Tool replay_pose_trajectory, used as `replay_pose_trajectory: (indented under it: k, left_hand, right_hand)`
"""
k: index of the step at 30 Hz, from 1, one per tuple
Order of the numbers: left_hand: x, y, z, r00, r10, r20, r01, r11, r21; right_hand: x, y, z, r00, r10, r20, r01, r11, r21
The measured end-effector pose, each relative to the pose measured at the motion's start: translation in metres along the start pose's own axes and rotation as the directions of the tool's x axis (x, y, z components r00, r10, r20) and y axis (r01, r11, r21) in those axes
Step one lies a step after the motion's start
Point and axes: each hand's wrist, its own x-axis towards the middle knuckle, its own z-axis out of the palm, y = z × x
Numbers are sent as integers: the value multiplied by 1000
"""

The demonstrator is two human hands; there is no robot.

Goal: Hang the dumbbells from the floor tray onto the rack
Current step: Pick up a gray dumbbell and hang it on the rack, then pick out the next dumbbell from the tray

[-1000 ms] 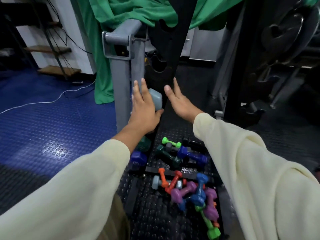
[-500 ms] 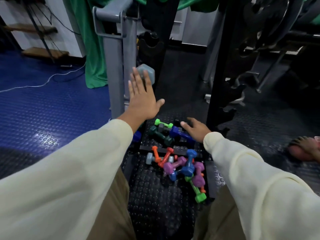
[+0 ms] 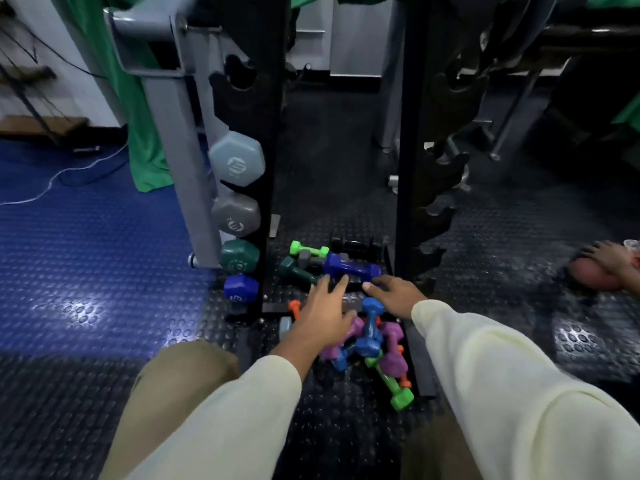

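Note:
A pile of coloured dumbbells lies in the black floor tray (image 3: pixel 424 368) between the two black rack uprights (image 3: pixel 268 140). A dark-blue dumbbell (image 3: pixel 351 269) lies across the top of the pile, with a black one (image 3: pixel 353 247) behind it and a dark-green one (image 3: pixel 298 270) to its left. My left hand (image 3: pixel 323 315) hovers over the pile, fingers spread, fingertips just short of the dark-blue dumbbell. My right hand (image 3: pixel 394 294) rests beside it, fingers apart, near that dumbbell's right end. Light-blue (image 3: pixel 237 159), grey (image 3: pixel 237 214), green (image 3: pixel 239 256) and blue (image 3: pixel 240 289) dumbbell ends hang on the left upright.
A grey steel post (image 3: pixel 180 140) stands left of the rack. The right upright (image 3: pixel 410 168) has toothed hooks (image 3: pixel 440 216) with nothing on them. Another person's foot and hand (image 3: pixel 604 268) are on the floor at the right. A white cable (image 3: pixel 52 181) crosses the blue mat.
My left hand dropped from the rack down to the floor pile. My right hand stayed at the dark-blue dumbbell. The light-blue dumbbell now hangs on the rack by itself.

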Motion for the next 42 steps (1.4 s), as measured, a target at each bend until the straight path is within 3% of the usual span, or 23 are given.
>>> replay_pose_trajectory:
  k: [4, 7, 12, 17, 24, 34, 39, 42]
  left_hand:
    - [20, -31, 44, 982, -78, 170, 79, 997, 0]
    - [37, -43, 67, 967, -131, 216, 137, 990, -15]
    - [71, -52, 108, 959, -121, 257, 152, 983, -104]
    - [99, -51, 145, 894, -219, 392, 300, 941, -158]
    - [126, -42, 181, 882, -133, 452, 289, 911, -295]
    - [136, -48, 192, 696, -262, 669, 605, 715, -351]
    - [135, -52, 207, 710, -243, 661, 670, 520, -530]
    - [133, -54, 211, 746, -264, 612, 655, 460, -600]
  right_hand:
    - [15, 47, 11, 994, 111, 1, -110, 994, -21]
    - [29, 72, 27, 987, 159, 5, -158, 984, -88]
    - [62, 86, 60, 982, 179, 60, -170, 978, -123]
    - [91, 91, 80, 983, 176, 48, -173, 982, -69]
    - [130, 98, 93, 977, 211, 38, -211, 978, -2]
    - [172, 98, 104, 980, 161, 114, -152, 985, -77]
    - [183, 104, 113, 985, 172, 36, -166, 978, -127]
    - [182, 104, 111, 979, 201, -39, -204, 975, -90]
